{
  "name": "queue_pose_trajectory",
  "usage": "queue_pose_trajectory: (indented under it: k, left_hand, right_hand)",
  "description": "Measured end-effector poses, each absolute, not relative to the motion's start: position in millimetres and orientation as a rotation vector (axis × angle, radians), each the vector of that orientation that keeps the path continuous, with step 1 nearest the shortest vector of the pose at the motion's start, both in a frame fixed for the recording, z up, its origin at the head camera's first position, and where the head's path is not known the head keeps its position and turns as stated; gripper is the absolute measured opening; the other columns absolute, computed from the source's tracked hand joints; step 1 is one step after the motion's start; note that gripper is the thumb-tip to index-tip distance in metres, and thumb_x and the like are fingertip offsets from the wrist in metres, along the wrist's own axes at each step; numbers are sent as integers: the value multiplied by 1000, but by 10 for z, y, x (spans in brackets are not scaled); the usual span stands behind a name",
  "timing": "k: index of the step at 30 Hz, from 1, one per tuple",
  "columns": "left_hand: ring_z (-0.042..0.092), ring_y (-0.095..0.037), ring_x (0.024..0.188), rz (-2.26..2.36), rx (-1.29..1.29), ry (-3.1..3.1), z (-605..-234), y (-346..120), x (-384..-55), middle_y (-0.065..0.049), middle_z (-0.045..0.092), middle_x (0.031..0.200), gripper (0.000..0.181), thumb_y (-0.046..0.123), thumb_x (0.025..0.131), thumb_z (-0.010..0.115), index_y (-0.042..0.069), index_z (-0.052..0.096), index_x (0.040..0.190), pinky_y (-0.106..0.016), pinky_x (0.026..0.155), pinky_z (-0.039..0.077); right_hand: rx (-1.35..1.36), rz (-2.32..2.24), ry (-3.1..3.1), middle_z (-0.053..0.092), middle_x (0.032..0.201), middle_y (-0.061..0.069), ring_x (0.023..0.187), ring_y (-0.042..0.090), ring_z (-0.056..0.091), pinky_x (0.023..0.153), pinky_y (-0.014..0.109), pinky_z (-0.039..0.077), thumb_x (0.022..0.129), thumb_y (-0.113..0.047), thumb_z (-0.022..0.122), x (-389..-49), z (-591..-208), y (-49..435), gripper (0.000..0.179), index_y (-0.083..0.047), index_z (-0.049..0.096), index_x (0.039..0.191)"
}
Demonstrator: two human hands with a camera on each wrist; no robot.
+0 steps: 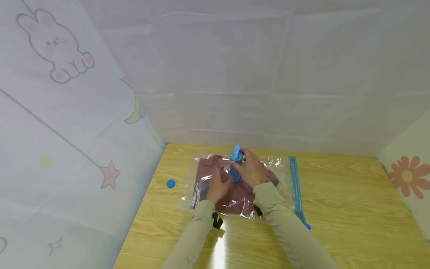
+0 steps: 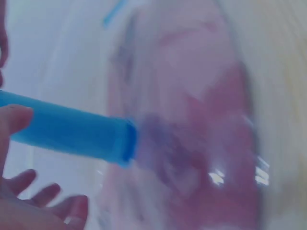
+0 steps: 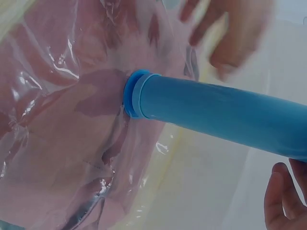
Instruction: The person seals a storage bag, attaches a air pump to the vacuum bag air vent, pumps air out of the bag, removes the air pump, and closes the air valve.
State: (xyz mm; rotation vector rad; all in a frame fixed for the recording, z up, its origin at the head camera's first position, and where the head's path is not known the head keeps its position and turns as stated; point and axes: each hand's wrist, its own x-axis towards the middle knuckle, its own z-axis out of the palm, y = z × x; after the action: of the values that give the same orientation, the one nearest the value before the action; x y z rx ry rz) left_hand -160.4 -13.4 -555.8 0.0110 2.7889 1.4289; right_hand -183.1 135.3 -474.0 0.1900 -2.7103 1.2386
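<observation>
A blue cylindrical hand pump (image 3: 220, 110) stands upright on the round valve (image 3: 129, 98) of a clear vacuum storage bag (image 1: 284, 175). Through the plastic shows a folded dark pink garment (image 1: 233, 203) with grey parts. My right hand (image 1: 252, 170) grips the pump near its top, below the light blue handle (image 1: 237, 149). On the pump's left, my left hand (image 1: 218, 186) is held close with its fingers spread; in the right wrist view it looks blurred and apart from the cylinder. The bag lies flat, creased and shiny around the pump.
A small round blue cap (image 1: 170, 183) lies on the wooden table (image 1: 352, 209), left of the bag. Along the bag's right edge runs a blue zip seal (image 1: 295, 183) with a blue slider (image 1: 307, 226) at its near end. White printed sheets (image 1: 218, 74) hang behind and at both sides.
</observation>
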Motion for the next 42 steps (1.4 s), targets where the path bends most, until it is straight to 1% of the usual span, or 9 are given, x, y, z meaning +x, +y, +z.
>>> queue_pose_trajectory:
  k: [2,9,12,17,19,26,32,38,42]
  left_hand:
    - [48,-37,130,1580,56,2751,-5440,-73,-1652,-18,46,141,61,23,90,66,4,40,140,-50,107,42]
    - [49,-28,132,1808,142,2615,-5184,130,-1762,-11,45,145,64,24,93,61,14,31,149,-44,106,44]
    - [50,-25,131,1848,132,2605,-5140,167,-1784,-8,47,145,61,22,94,59,18,33,149,-43,106,45]
    - [53,-30,127,1884,184,2658,-5119,165,-1801,-12,52,140,52,18,95,59,14,42,144,-48,102,47]
    - [53,-32,127,1880,192,2662,-5119,159,-1806,-13,51,140,50,20,96,58,14,43,143,-50,101,48]
    - [50,-31,130,1848,182,2652,-5092,162,-1846,-12,49,142,52,30,96,58,15,42,143,-51,103,46]
    - [52,-31,128,1815,235,2696,-5028,145,-1891,-9,50,144,57,31,96,58,15,38,147,-53,103,45]
    - [53,-31,127,1750,251,2716,-4994,156,-1879,-8,49,145,58,32,97,57,14,37,148,-50,101,47]
    - [53,-31,127,1746,246,2700,-4967,175,-1860,-10,49,145,58,35,98,56,14,37,148,-51,101,47]
  right_hand:
    - [196,1259,-2716,62,119,15,111,35,60,91,48,51,85,-33,75,-1836,-4730,1372,58,-4,53,130]
    - [242,1315,-2755,59,126,14,113,34,59,92,49,51,88,-37,70,-1825,-4670,1438,58,-7,50,133]
    - [267,1302,-2756,58,128,14,120,34,54,97,50,47,87,-44,69,-1813,-4640,1441,62,-8,50,134]
    - [242,1271,-2715,53,128,16,120,33,50,97,50,45,87,-51,65,-1833,-4557,1394,68,-5,49,135]
    - [240,1269,-2696,53,126,17,117,33,50,95,49,46,89,-49,64,-1853,-4516,1376,66,-3,50,134]
    - [347,1222,-2719,58,121,19,115,36,52,97,50,44,96,-28,57,-1905,-4389,1403,45,0,55,132]
    - [412,1162,-2723,61,115,17,106,33,56,91,48,47,97,-24,57,-1933,-4327,1447,41,-1,57,131]
    - [404,1126,-2727,64,110,17,97,30,59,83,44,49,96,-20,60,-1926,-4287,1485,36,0,60,126]
    - [397,1133,-2730,65,109,17,94,30,60,81,43,50,96,-18,60,-1921,-4263,1496,33,1,61,123]
